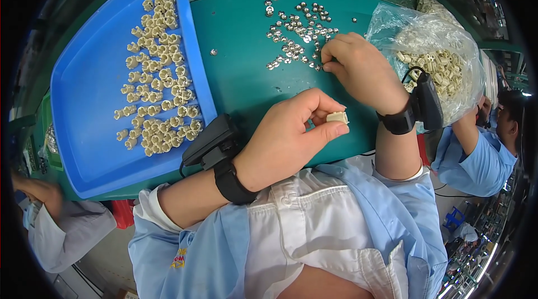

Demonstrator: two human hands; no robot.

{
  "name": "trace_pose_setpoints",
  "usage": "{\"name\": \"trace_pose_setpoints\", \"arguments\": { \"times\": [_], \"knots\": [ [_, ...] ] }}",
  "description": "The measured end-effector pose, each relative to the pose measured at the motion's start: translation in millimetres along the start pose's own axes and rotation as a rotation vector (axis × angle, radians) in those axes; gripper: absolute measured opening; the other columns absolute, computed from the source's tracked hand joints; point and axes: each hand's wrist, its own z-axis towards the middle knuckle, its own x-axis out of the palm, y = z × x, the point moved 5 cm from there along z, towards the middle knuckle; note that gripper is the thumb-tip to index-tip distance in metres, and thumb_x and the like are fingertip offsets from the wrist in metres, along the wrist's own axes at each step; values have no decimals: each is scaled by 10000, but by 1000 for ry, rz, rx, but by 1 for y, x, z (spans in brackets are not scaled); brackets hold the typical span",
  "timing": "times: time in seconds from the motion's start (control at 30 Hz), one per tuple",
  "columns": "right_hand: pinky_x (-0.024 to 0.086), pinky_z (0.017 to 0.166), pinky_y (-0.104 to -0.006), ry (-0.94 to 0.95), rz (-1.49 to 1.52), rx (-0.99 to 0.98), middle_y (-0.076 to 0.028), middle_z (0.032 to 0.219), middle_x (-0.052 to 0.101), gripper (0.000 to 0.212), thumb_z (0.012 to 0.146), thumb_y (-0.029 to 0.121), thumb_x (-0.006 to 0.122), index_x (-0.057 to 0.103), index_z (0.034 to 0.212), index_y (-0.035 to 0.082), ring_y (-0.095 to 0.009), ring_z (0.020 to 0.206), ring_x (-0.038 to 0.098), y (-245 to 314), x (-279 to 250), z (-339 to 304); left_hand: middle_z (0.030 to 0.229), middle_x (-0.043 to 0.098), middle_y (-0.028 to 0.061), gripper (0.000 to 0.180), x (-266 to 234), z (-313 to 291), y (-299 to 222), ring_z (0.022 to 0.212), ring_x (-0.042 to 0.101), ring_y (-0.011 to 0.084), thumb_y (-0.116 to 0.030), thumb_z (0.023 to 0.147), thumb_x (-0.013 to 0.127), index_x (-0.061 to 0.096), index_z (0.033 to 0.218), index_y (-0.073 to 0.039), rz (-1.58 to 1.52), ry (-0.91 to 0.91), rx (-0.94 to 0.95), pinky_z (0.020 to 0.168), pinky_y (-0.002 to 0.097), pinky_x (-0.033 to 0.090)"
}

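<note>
Between the thumb and fingers of my left hand [294, 131] is a small cream plastic fitting [337, 117], held over the near part of the green work surface. My right hand [361, 66] reaches farther out, its thumb and index finger closed together at the near right edge of a scatter of small shiny metal pieces [292, 49]. Whether a piece is in that pinch cannot be made out. Both wrists wear black straps with black boxes.
On the left, a blue tray [89, 114] holds many cream fittings [162, 83], several in rows. A clear plastic bag [386, 21] of such fittings stands on the right. One metal piece [213, 52] lies apart near the tray. Other people [476, 153] sit at either side.
</note>
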Motion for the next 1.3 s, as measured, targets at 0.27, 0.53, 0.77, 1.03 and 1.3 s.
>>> {"name": "trace_pose_setpoints", "arguments": {
  "times": [0.27, 0.53, 0.77, 1.03, 1.3],
  "knots": [
    [402, 676, -360, 15, 18, 22, -106, 767, 508, 128, 689, 1, 586, 489, 768, 25, -299, 775, 480, 0, 0, -3, 856, 577, 2, 207, 0, -1, 0, 737, 496, 45, -109, 812, 617, 549, 988, -24, -5, -8, 8, 671, 192, 422],
    [405, 671, -356, -8, 58, -22, -108, 779, 509, 108, 704, -4, 570, 492, 774, 18, -290, 758, 483, 3, 1, -4, 855, 575, -1, 204, 0, 1, 1, 738, 495, 43, -100, 816, 610, 545, 993, -21, 1, -2, 2, 675, 191, 420],
    [425, 679, -247, -88, 495, 263, -43, 836, 554, 67, 785, 0, 565, 500, 781, 12, -127, 760, 526, -17, -12, -7, 876, 563, 2, 212, -2, 2, 9, 760, 496, 38, -79, 845, 569, 517, 1038, -9, -143, -53, -11, 687, 180, 411],
    [443, 683, -215, -72, 1094, 165, -44, 824, 569, 63, 805, 3, 585, 548, 855, 12, -91, 776, 535, -20, -9, -9, 901, 550, 3, 245, -13, 1, 3, 807, 493, 42, -109, 878, 526, 486, 1096, -4, -292, -176, 88, 722, 177, 401],
    [459, 662, -220, 9, 1185, 208, -56, 834, 600, 71, 814, 29, 581, 570, 882, 15, -104, 752, 564, -3, -11, -8, 922, 560, 17, 272, -17, 0, -3, 820, 513, 79, -189, 900, 497, 478, 1112, -20, -273, -235, 123, 759, 211, 395]
  ]
}}
